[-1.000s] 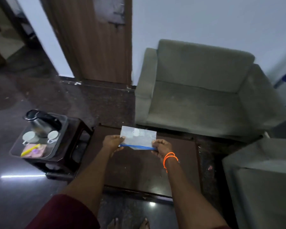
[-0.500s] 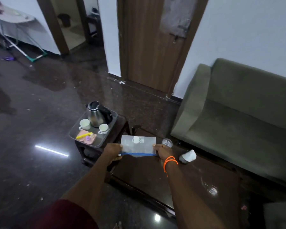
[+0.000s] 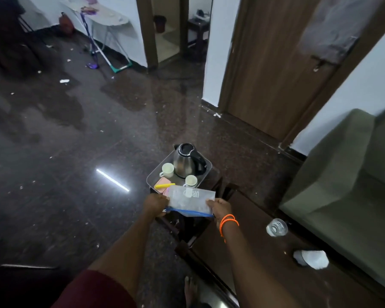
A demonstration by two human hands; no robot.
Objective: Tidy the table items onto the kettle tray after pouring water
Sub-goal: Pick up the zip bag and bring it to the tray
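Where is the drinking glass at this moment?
In the head view the glass stands on the dark table at the lower right, near the green sofa, with a white crumpled item just in front of it.

Silver kettle (image 3: 183, 162) (black handle), 2 white cups (image 3: 167, 169), blue-edged clear pouch (image 3: 190, 202).

1. The rounded steel kettle (image 3: 183, 162) looks like polished metal, with a glossy black plastic lid and handle.
2. The two small white cups (image 3: 167, 170) look like glazed ceramic.
3. The frosted clear plastic pouch with a blue zip strip (image 3: 190, 202) is smooth, semi-translucent.
4. The dark wooden table (image 3: 265, 270) is lacquered and reflective.
5. The clear drinking glass (image 3: 276, 227) is transparent.
6. The olive-green sofa (image 3: 347, 185) is matt cloth.
7. The dark stone floor (image 3: 76, 174) is polished.
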